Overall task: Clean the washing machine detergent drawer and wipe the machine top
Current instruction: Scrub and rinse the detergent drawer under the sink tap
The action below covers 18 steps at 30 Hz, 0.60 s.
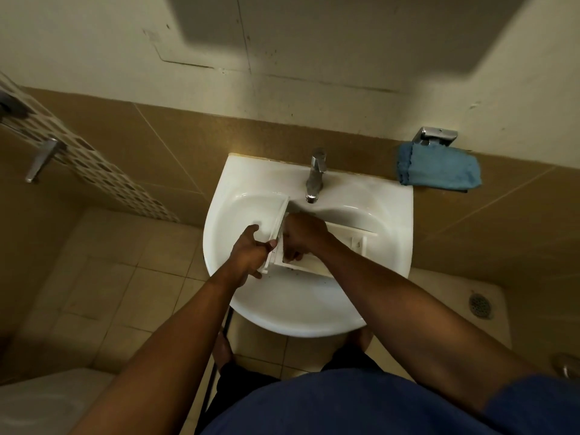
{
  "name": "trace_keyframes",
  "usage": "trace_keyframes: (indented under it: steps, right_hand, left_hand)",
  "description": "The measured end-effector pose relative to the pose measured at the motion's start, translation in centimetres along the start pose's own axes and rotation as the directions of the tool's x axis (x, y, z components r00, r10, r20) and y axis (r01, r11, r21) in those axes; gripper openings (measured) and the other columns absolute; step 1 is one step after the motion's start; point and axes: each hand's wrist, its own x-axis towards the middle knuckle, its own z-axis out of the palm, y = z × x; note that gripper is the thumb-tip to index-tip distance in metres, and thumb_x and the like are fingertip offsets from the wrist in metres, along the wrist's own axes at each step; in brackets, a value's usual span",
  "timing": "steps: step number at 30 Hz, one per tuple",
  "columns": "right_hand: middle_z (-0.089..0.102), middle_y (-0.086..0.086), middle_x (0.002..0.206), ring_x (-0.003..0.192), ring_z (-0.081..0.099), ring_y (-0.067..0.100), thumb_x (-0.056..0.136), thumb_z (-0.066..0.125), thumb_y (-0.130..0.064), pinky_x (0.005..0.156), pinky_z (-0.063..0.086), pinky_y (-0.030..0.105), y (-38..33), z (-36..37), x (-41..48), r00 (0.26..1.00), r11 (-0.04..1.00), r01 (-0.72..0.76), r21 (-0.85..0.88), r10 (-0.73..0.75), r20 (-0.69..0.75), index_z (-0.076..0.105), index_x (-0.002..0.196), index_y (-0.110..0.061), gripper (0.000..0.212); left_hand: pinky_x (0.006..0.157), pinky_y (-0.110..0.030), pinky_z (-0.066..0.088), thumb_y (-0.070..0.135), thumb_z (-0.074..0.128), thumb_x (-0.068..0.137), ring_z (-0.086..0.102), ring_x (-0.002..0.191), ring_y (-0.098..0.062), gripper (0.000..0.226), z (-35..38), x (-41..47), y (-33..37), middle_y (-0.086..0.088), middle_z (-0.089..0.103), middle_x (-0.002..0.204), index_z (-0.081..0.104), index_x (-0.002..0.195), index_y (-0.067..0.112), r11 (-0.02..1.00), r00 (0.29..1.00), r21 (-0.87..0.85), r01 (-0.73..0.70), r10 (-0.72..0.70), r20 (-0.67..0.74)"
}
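- Currently, the white, dark-specked detergent drawer [315, 267] is being held in the sink [314, 312].
- Its front panel is being gripped by the left hand [248, 253].
- The right hand [303, 233] is being dipped inside it; its grasp cannot be told.

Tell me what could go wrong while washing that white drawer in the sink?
The left hand grips only one end of the drawer, so it might slip and bang the sink. The right hand reaches inside it, where it could catch on an edge. The dark bits under it might block the drain.
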Motion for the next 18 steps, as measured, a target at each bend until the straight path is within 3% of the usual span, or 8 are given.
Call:
trace_keyframes:
  steps: [2, 6, 9, 11, 12, 15, 18]
  right_hand:
    - [0.075, -0.001, 0.065, 0.061, 0.074, 0.014, 0.075, 0.088, -0.027, 0.078, 0.064, 0.037, 1.3, 0.6, -0.3, 0.998, 0.989, -0.064, 0.135, 0.066, -0.007, 0.077, 0.072, -0.013, 0.018]
    - [0.074, -0.002, 0.066, 0.068, 0.073, 0.015, 0.062, 0.092, -0.034, 0.072, 0.062, 0.035, 3.3, 3.7, -0.9, 0.958, 0.912, -0.146, 0.385, 0.228, -0.177, 0.078, 0.07, -0.014, 0.026]
    - [0.075, -0.005, 0.074, 0.077, 0.073, 0.017, 0.075, 0.08, -0.038, 0.069, 0.057, 0.03, 2.8, 6.8, -1.5, 0.853, 0.813, -0.152, 0.562, 0.395, -0.34, 0.078, 0.074, -0.019, 0.019]
    - [0.075, -0.007, 0.082, 0.085, 0.072, 0.017, 0.082, 0.076, -0.035, 0.073, 0.056, 0.031, 1.6, 7.9, -1.8, 0.784, 0.8, -0.122, 0.588, 0.441, -0.437, 0.074, 0.079, -0.023, 0.013]
    - [0.075, -0.007, 0.084, 0.086, 0.071, 0.017, 0.083, 0.076, -0.031, 0.073, 0.055, 0.031, 1.3, 7.9, -1.8, 0.784, 0.8, -0.116, 0.588, 0.438, -0.441, 0.072, 0.08, -0.022, 0.01]
    - [0.075, -0.004, 0.08, 0.077, 0.071, 0.017, 0.075, 0.079, -0.02, 0.072, 0.058, 0.031, 2.1, 6.4, -1.3, 0.878, 0.844, -0.148, 0.515, 0.351, -0.324, 0.071, 0.075, -0.018, 0.008]
    - [0.076, -0.001, 0.066, 0.062, 0.074, 0.011, 0.077, 0.085, -0.021, 0.08, 0.063, 0.033, 3.2, 4.5, -1.1, 0.969, 0.833, -0.187, 0.521, 0.242, -0.04, 0.079, 0.079, -0.007, 0.016]
  left_hand:
    - [0.067, -0.058, 0.062, 0.034, 0.075, 0.092, 0.056, 0.12, -0.037, 0.075, 0.0, 0.0, 0.0, -0.015, 0.058, 0.136, 0.033, 0.154, 0.031, 1.0, 1.0, -0.001, 0.001, -0.001, 0.005]
    - [0.069, -0.058, 0.062, 0.033, 0.074, 0.092, 0.056, 0.119, -0.038, 0.074, 0.1, 0.2, -0.1, -0.015, 0.057, 0.137, 0.033, 0.154, 0.031, 1.0, 1.0, 0.002, -0.002, 0.002, 0.019]
    - [0.071, -0.06, 0.061, 0.031, 0.074, 0.093, 0.055, 0.121, -0.038, 0.074, 0.0, 0.2, -0.1, -0.015, 0.056, 0.138, 0.033, 0.154, 0.03, 1.0, 1.0, -0.003, -0.007, 0.007, 0.024]
    - [0.072, -0.06, 0.061, 0.03, 0.074, 0.092, 0.054, 0.123, -0.038, 0.073, 0.0, 0.2, -0.1, -0.015, 0.055, 0.139, 0.034, 0.153, 0.029, 1.0, 1.0, -0.011, -0.009, 0.009, 0.018]
    - [0.071, -0.059, 0.062, 0.031, 0.075, 0.092, 0.054, 0.123, -0.038, 0.074, 0.0, 0.1, -0.1, -0.015, 0.056, 0.139, 0.034, 0.153, 0.03, 1.0, 1.0, -0.01, -0.006, 0.006, 0.017]
    - [0.069, -0.059, 0.062, 0.031, 0.076, 0.091, 0.056, 0.119, -0.038, 0.074, -0.1, -0.1, 0.0, -0.015, 0.057, 0.135, 0.034, 0.153, 0.03, 1.0, 1.0, -0.013, -0.001, 0.002, 0.015]
    - [0.07, -0.06, 0.061, 0.031, 0.075, 0.091, 0.057, 0.118, -0.037, 0.075, -0.1, -0.2, 0.0, -0.015, 0.058, 0.133, 0.033, 0.154, 0.03, 1.0, 1.0, -0.024, -0.007, 0.007, 0.02]
